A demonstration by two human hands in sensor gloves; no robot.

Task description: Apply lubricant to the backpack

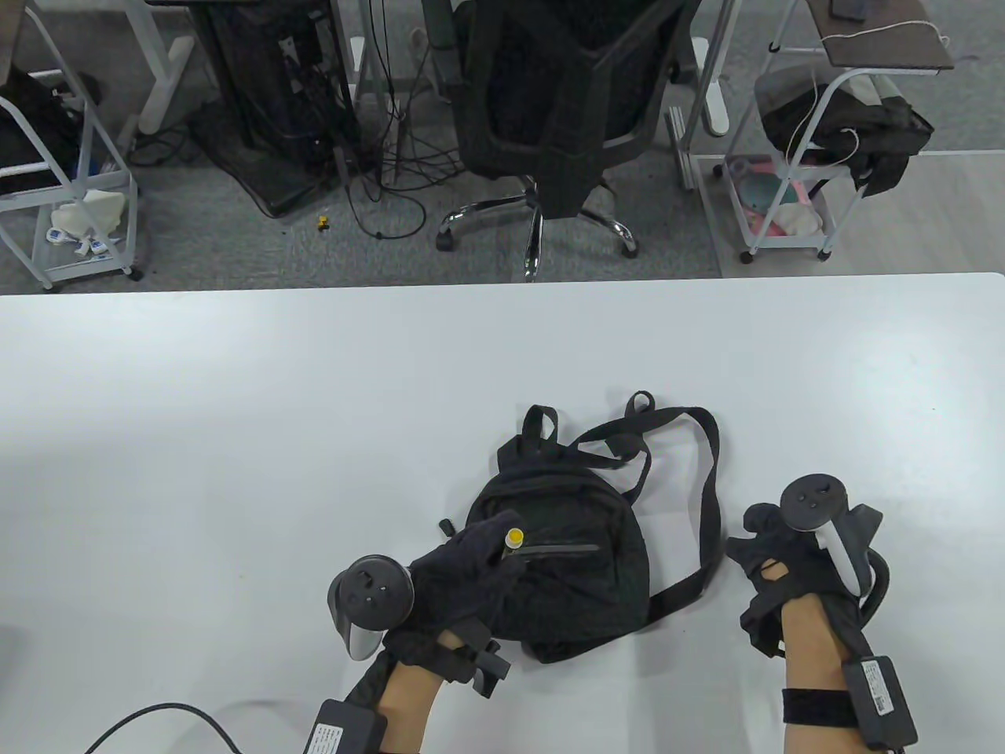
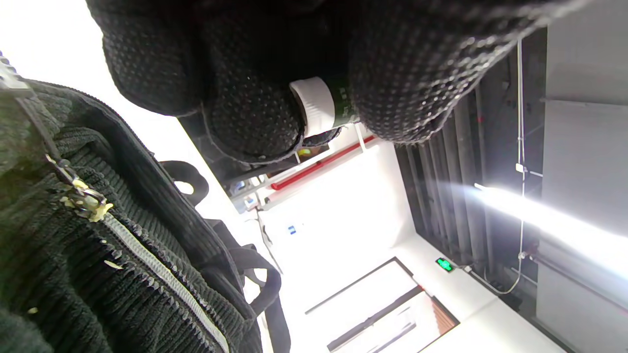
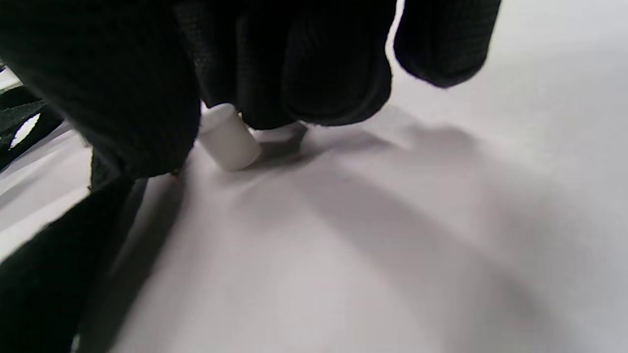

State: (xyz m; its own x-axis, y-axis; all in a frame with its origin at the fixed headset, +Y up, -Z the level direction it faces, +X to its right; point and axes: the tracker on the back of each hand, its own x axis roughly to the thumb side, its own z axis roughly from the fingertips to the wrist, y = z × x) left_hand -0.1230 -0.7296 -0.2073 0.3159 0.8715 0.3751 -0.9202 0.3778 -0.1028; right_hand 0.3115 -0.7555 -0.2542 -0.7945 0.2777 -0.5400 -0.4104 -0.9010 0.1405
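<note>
Gripping a slim yellow-tipped lubricant stick point(image 1: 513, 540), the left hand point(image 1: 459, 569) rests on the ribbed black backpack point(image 1: 581, 581); at three o'clock, the right hand point(image 1: 773, 561) pinches a small white cylindrical cap point(image 3: 228, 137) against the smooth table point(image 1: 235, 440).

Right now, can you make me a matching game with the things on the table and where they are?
Things:
1. lubricant stick
2. white cap
3. backpack
4. backpack strap

Places:
A. lying on the table
B. held in the left hand
C. under the right hand fingers
D. between the bag and the right hand

Pairs: 1-B, 2-C, 3-A, 4-D
</note>
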